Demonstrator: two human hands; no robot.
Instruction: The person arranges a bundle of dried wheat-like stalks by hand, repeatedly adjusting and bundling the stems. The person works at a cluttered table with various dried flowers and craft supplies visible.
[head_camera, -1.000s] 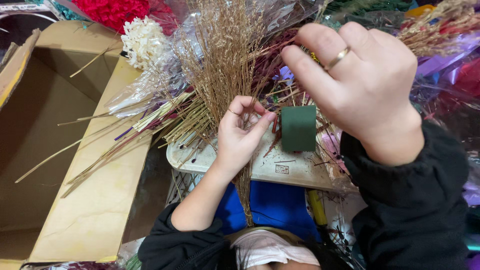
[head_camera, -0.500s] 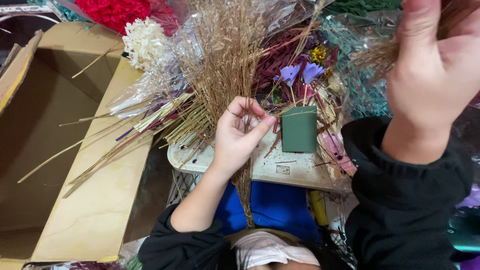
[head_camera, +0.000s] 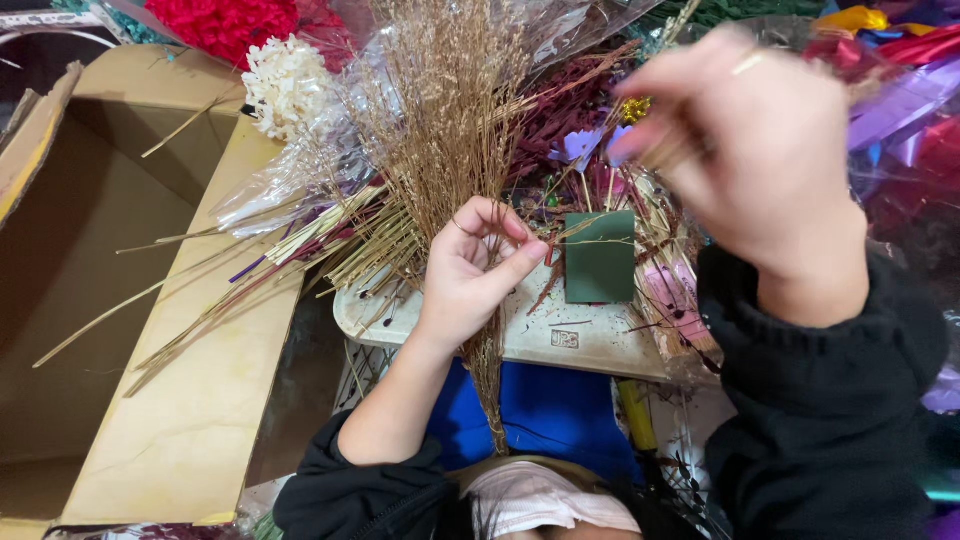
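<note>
— Two hands are working here, seen from my head camera. What are they doing?

— I am clenching my left hand (head_camera: 470, 275) around a bunch of dried golden grass (head_camera: 450, 120), fingers wrapped about the gathered stems, with the feathery tops fanning up and the stem ends hanging down past my wrist. I am lifting my right hand (head_camera: 760, 160) above the pile; it is blurred, and something thin seems pinched in it, but I cannot tell whether it is truly grasping a stem.

— Where is everything sitting?

— The bunch is standing over a pale tray (head_camera: 520, 335), and a dark green foam block (head_camera: 600, 256) is lying on that tray just beside my left thumb. More loose straw-coloured stems (head_camera: 300, 250) are spilling leftward across an open cardboard box (head_camera: 130, 300). White blossoms (head_camera: 285, 85) and red blooms (head_camera: 225, 22) are lying behind.

— How would you handle this well?

— I am judging that the grip should stay low on the stems and firm, not crushing, since they look brittle; any added stem should slide in alongside the others, ends level.
</note>
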